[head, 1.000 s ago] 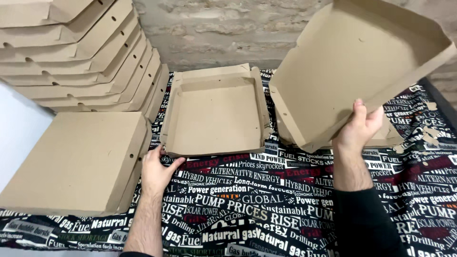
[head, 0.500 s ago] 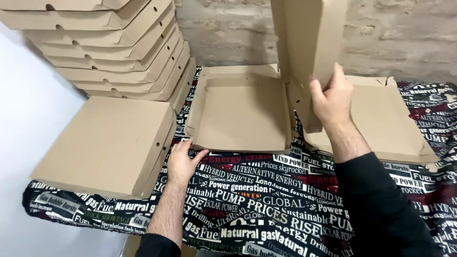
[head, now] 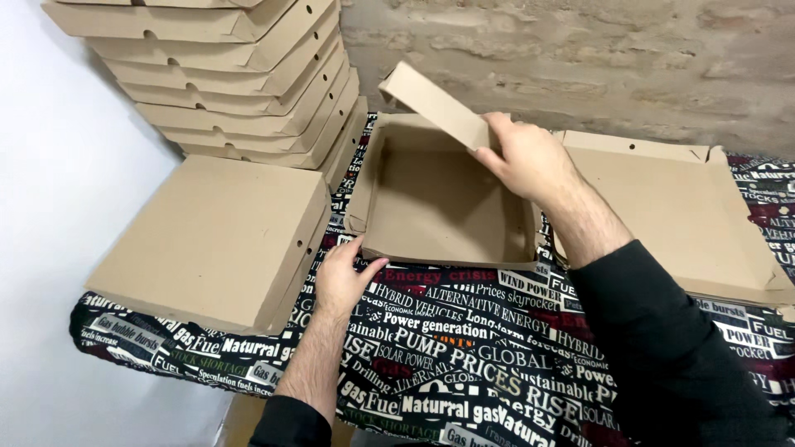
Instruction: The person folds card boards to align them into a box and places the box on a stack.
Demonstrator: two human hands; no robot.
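closed box (head: 211, 240) lies at the left, below a stack of boxes (head: 240, 74). left hand (head: 341, 277), fingers loosely spread, touches the open box (head: 443, 194) mid-worktop; right hand (head: 530, 157) fingers pinch its raised flap (head: 435, 103). flat lid (head: 679, 211) lies at the right.

Open box (head: 439, 199) lies between closed box (head: 207, 240) and flat box (head: 671, 215).

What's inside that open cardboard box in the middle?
The open box shows only its bare brown floor and walls. The right hand holds a flap at its back edge, hiding a small part of the far right corner.
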